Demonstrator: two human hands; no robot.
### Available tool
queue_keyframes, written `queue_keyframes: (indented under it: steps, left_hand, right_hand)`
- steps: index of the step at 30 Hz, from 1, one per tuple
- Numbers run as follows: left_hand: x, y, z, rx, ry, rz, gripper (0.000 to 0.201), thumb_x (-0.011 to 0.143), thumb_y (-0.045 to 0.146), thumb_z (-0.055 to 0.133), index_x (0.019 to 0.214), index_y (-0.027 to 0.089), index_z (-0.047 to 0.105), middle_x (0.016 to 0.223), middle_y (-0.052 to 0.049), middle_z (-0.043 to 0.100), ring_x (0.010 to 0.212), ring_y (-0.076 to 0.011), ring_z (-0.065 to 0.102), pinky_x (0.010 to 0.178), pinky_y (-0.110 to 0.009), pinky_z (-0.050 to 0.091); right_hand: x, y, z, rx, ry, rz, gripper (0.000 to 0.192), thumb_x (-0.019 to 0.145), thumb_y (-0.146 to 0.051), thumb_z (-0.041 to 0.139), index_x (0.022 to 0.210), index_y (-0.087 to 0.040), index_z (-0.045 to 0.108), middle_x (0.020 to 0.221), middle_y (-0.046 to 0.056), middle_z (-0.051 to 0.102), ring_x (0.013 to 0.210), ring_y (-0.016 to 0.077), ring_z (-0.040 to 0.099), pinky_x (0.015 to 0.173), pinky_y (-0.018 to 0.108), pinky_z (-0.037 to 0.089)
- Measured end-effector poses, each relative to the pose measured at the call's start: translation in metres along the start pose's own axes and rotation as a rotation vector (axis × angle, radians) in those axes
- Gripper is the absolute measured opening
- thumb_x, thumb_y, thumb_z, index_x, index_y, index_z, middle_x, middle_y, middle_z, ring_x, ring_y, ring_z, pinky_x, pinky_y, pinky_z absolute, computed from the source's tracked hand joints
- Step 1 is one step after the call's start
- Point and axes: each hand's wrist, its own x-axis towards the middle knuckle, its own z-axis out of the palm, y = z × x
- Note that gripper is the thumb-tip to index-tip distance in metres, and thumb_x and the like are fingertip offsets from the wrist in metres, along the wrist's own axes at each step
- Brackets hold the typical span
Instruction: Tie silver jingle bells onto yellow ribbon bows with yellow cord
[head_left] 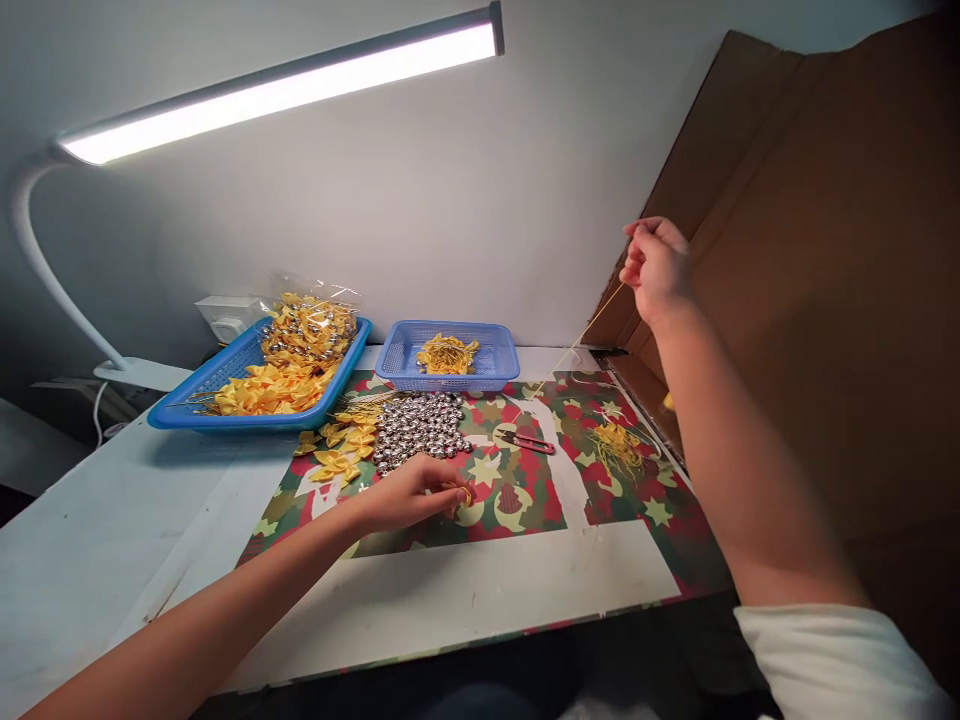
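My left hand (416,492) is low over the patterned sheet, thumb and fingers pinched on a small yellow piece (466,494) mostly hidden by the fingertips. My right hand (654,268) is raised high at the right, its fingers closed on a thin yellow string (592,322). The string slants taut down to the left toward the mat; its lower end is hard to make out. Silver beads (420,430) lie in a pile just beyond my left hand, beside loose yellow ribbon bows (341,450). Red-handled thread snips (529,441) rest to the right of the beads.
A blue basket (169,412) with yellow bows and a clear bag stands at the left. A smaller blue basket (448,383) holds more yellow pieces. Yellow string scraps (619,447) lie at the right, near a cardboard panel (817,250). A lit lamp (300,85) hangs above.
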Motion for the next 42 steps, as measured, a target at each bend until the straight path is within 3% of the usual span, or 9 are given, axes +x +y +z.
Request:
queue_keyframes:
  steps: [3, 7, 14, 19, 21, 25, 31, 36, 42]
  left_hand:
    - [-0.007, 0.007, 0.010, -0.263, -0.044, -0.094, 0.034, 0.087, 0.045, 0.058, 0.083, 0.014, 0.071, 0.068, -0.003, 0.064, 0.059, -0.0122, 0.055, 0.052, -0.020, 0.043]
    - [-0.010, 0.014, 0.025, -0.613, -0.014, -0.079, 0.029, 0.081, 0.041, 0.068, 0.074, 0.014, 0.074, 0.083, -0.004, 0.061, 0.067, -0.0105, 0.052, 0.059, -0.020, 0.044]
    - [0.001, 0.007, 0.030, -1.105, 0.227, -0.287, 0.032, 0.067, 0.034, 0.083, 0.088, 0.011, 0.076, 0.076, -0.004, 0.066, 0.067, -0.0101, 0.059, 0.066, -0.022, 0.050]
    - [0.011, 0.002, 0.029, -1.140, 0.463, -0.349, 0.035, 0.066, 0.027, 0.085, 0.097, 0.014, 0.072, 0.087, -0.005, 0.072, 0.071, -0.0081, 0.064, 0.062, -0.014, 0.051]
    - [0.013, 0.001, 0.030, -1.153, 0.494, -0.315, 0.035, 0.067, 0.026, 0.084, 0.097, 0.014, 0.070, 0.086, -0.005, 0.072, 0.074, -0.0100, 0.066, 0.068, -0.017, 0.054]
    - [0.014, -0.003, 0.034, -1.146, 0.534, -0.245, 0.039, 0.068, 0.027, 0.083, 0.098, 0.015, 0.062, 0.086, -0.005, 0.072, 0.080, -0.0142, 0.069, 0.072, -0.021, 0.056]
    - [0.007, -0.006, 0.034, -1.018, 0.619, -0.151, 0.049, 0.064, 0.020, 0.085, 0.103, 0.019, 0.055, 0.084, 0.002, 0.068, 0.069, -0.0119, 0.069, 0.065, -0.021, 0.056]
    - [0.002, -0.006, 0.034, -0.928, 0.620, -0.150, 0.048, 0.066, 0.021, 0.083, 0.102, 0.019, 0.053, 0.078, 0.004, 0.064, 0.065, -0.0093, 0.065, 0.058, -0.016, 0.051]
    - [0.003, -0.007, 0.036, -0.835, 0.621, -0.116, 0.042, 0.067, 0.024, 0.082, 0.098, 0.019, 0.053, 0.081, 0.003, 0.060, 0.069, -0.0089, 0.062, 0.064, -0.020, 0.052]
  right_hand:
    - [0.001, 0.024, -0.006, -0.047, 0.014, 0.054, 0.019, 0.086, -0.017, 0.053, 0.068, -0.020, 0.047, 0.050, -0.009, 0.031, 0.039, 0.0043, 0.021, 0.036, 0.015, 0.018]
    - [-0.023, 0.061, -0.006, -0.050, -0.064, 0.300, 0.017, 0.083, -0.019, 0.056, 0.069, -0.020, 0.047, 0.050, -0.009, 0.034, 0.041, 0.0047, 0.020, 0.037, 0.013, 0.019]
    - [-0.128, 0.097, 0.020, 0.030, -0.332, 0.483, 0.032, 0.076, -0.045, 0.061, 0.065, -0.021, 0.043, 0.050, -0.009, 0.028, 0.043, 0.0063, 0.023, 0.039, 0.017, 0.023]
    - [-0.218, 0.091, 0.032, 0.057, -0.526, 0.415, 0.036, 0.088, -0.050, 0.046, 0.069, -0.022, 0.035, 0.061, -0.005, 0.036, 0.051, 0.0092, 0.032, 0.048, 0.023, 0.033]
    - [-0.241, 0.088, 0.035, -0.089, -0.591, 0.236, 0.034, 0.082, -0.040, 0.060, 0.072, -0.023, 0.034, 0.067, -0.004, 0.042, 0.056, 0.0102, 0.038, 0.053, 0.024, 0.036]
    - [-0.262, 0.088, 0.045, -0.184, -0.514, 0.018, 0.041, 0.069, -0.021, 0.074, 0.077, -0.024, 0.034, 0.079, -0.002, 0.055, 0.072, 0.0138, 0.054, 0.064, 0.028, 0.046]
    - [-0.269, 0.093, 0.050, 0.019, -0.412, 0.287, 0.038, 0.073, -0.021, 0.074, 0.073, -0.023, 0.036, 0.087, 0.001, 0.064, 0.077, 0.0147, 0.064, 0.068, 0.029, 0.055]
    - [-0.270, 0.095, 0.047, 0.184, -0.418, 0.500, 0.037, 0.074, -0.027, 0.075, 0.074, -0.023, 0.039, 0.083, -0.001, 0.065, 0.077, 0.0139, 0.065, 0.065, 0.026, 0.056]
    - [-0.265, 0.088, 0.052, 0.279, -0.381, 0.683, 0.055, 0.065, -0.038, 0.082, 0.066, -0.022, 0.029, 0.071, -0.004, 0.063, 0.056, 0.0090, 0.057, 0.053, 0.024, 0.055]
